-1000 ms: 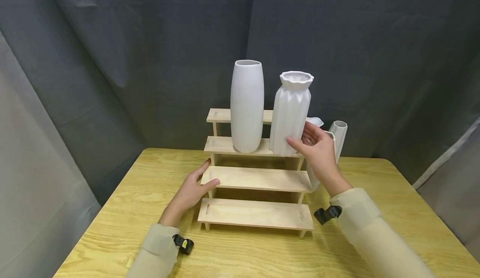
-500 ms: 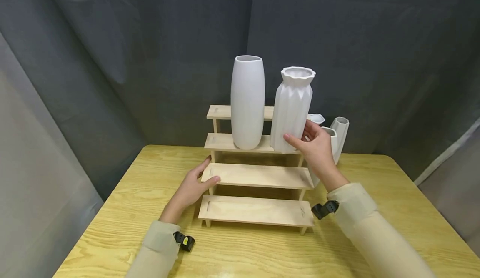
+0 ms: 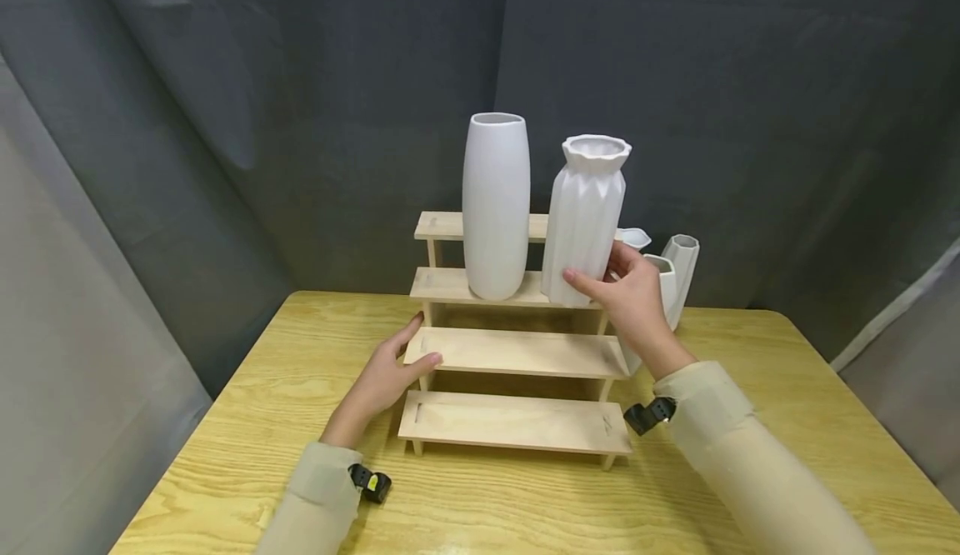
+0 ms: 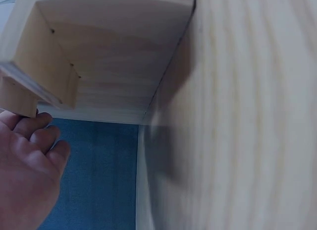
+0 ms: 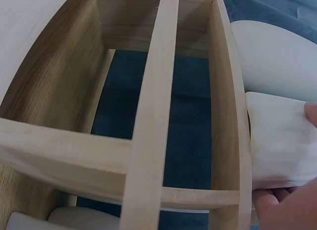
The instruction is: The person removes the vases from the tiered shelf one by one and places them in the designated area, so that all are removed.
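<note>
My right hand (image 3: 636, 301) grips a white pleated vase (image 3: 585, 213) with a scalloped rim, thumb on its front and fingers round its right side. This vase stands upright on the third tier up of a pale wooden stepped stand (image 3: 517, 351), at the right end. In the right wrist view, its base (image 5: 277, 141) is right at the tier's edge. A tall smooth white vase (image 3: 495, 205) stands left of it on the same tier. My left hand (image 3: 382, 376) holds the left end of the second tier up, thumb over the top, fingers at the side.
Behind the stand's right side, partly hidden by my right hand, are several smaller white vases (image 3: 681, 272). The stand rests on a yellow wood-grain table (image 3: 300, 355). A dark grey curtain (image 3: 300, 122) hangs behind the table.
My right thumb has slid slightly left across the front of the pleated vase. Both vases keep their places on the tier, and my left hand stays on the stand. The head view shifts slightly.
</note>
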The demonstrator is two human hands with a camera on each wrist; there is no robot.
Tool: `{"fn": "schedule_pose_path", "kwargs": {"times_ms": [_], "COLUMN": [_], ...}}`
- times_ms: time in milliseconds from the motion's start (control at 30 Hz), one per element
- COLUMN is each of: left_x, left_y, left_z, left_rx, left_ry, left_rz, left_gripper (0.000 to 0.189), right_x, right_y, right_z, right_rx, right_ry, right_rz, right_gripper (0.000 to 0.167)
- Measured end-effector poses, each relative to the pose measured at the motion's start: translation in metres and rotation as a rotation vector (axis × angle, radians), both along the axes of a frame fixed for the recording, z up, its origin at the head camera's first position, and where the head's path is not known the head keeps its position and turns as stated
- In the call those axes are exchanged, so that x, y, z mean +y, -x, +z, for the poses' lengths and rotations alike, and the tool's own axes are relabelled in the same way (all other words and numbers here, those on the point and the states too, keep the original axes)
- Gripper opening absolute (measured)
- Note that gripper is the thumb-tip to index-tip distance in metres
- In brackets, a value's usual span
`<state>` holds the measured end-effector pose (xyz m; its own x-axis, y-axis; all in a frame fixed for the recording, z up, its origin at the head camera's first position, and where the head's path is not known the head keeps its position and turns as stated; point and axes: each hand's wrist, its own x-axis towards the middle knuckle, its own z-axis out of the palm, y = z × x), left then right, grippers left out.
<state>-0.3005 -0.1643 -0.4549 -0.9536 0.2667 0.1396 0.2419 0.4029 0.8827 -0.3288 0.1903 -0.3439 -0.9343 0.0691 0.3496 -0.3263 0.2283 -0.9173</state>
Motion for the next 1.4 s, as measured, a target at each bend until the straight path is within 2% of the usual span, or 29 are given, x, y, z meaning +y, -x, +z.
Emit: {"fn": "schedule_pose_path", "kwargs": {"times_ms": [133,300,567,733,1033,1267,1400], "left_x": [-0.001,0.000,0.005,0.006,0.005,-0.001,-0.001], "left_y": [0.003,0.002,-0.016,-0.019,-0.016,0.005,0.006], "left_z": [-0.004,-0.003,0.027,0.032,0.031,-0.002,-0.004], "left_rx": [0.018,-0.005,-0.029,-0.046,-0.047,-0.007,0.006], "left_ry": [-0.010,-0.009,0.014,0.012,0.012,0.009,0.010], "left_rz": [0.006,0.003,-0.013,-0.004,-0.002,0.015,0.020], "left_gripper": [0.083,0.083,0.079,0.079,0.079,0.084,0.086], "right_x": [0.000,0.001,0.002,0.003,0.005,0.009,0.011], "right_y": [0.000,-0.001,-0.008,-0.014,-0.024,-0.033,-0.039], "right_z": [0.001,0.001,0.000,0.000,-0.001,-0.002,-0.002], "right_rx": [0.004,-0.015,0.020,0.016,0.014,0.009,0.022], "right_ry": [-0.002,-0.008,-0.010,-0.024,0.006,0.006,0.008], "right_rz": [-0.011,-0.027,-0.004,-0.009,-0.004,-0.013,-0.025], "right_gripper": [0.074,0.074,0.071,0.071,0.073,0.073,0.069]}}
